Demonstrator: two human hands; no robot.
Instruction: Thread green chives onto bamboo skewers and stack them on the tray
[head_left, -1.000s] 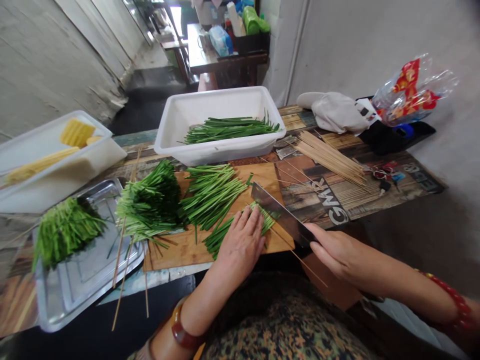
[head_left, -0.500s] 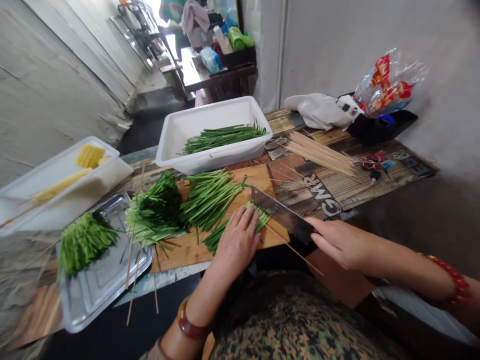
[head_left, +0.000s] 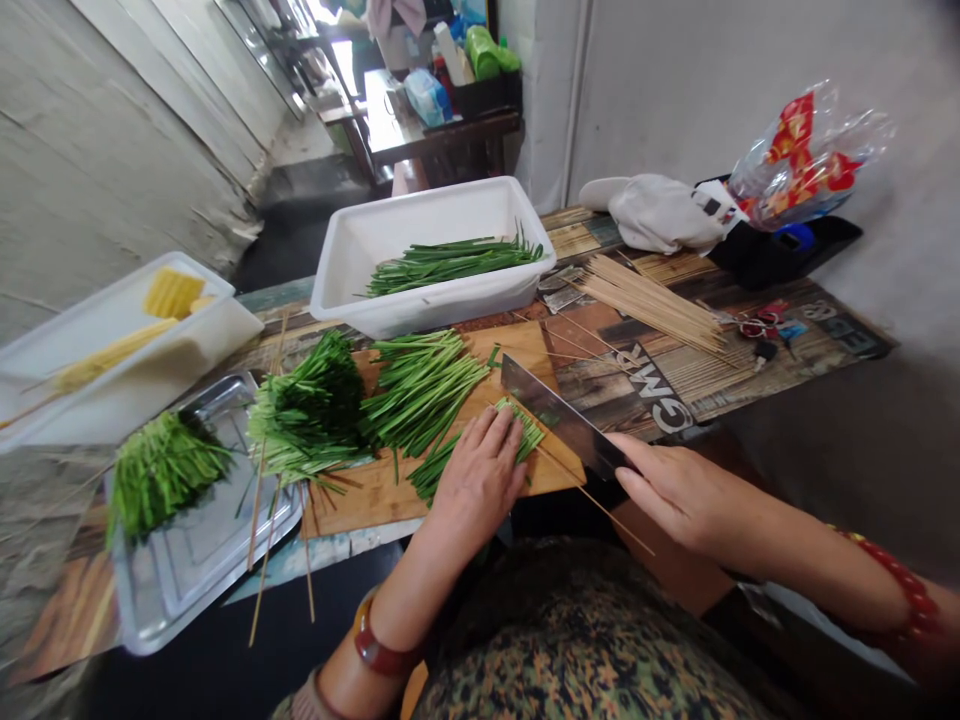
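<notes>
My left hand (head_left: pixel 480 470) lies flat, fingers stretched out, over a small bunch of cut chives (head_left: pixel 529 430) at the front of the wooden cutting board (head_left: pixel 352 512). A thin skewer (head_left: pixel 611 522) sticks out from that bunch toward the right. In my right hand (head_left: pixel 667 490) is the handle of a broad kitchen knife (head_left: pixel 559 415), its blade tilted just beyond and to the right of the bunch. Farther left on the board rest a loose pile of chives (head_left: pixel 424 390) and a stack of skewered chives (head_left: pixel 307 410).
A metal tray (head_left: pixel 191 585) holds another skewered bunch (head_left: pixel 165 470). Behind the board stands a white tub (head_left: pixel 442 320) with long chives (head_left: pixel 457 265). Bare skewers (head_left: pixel 649 305), a cap (head_left: pixel 656 212) and keys (head_left: pixel 765 350) lie to the right. A white bin (head_left: pixel 225 345) with yellow food stands left.
The knife blade has shifted slightly up and away from the bunch. My left hand stays on the chives. The whole view has moved a little.
</notes>
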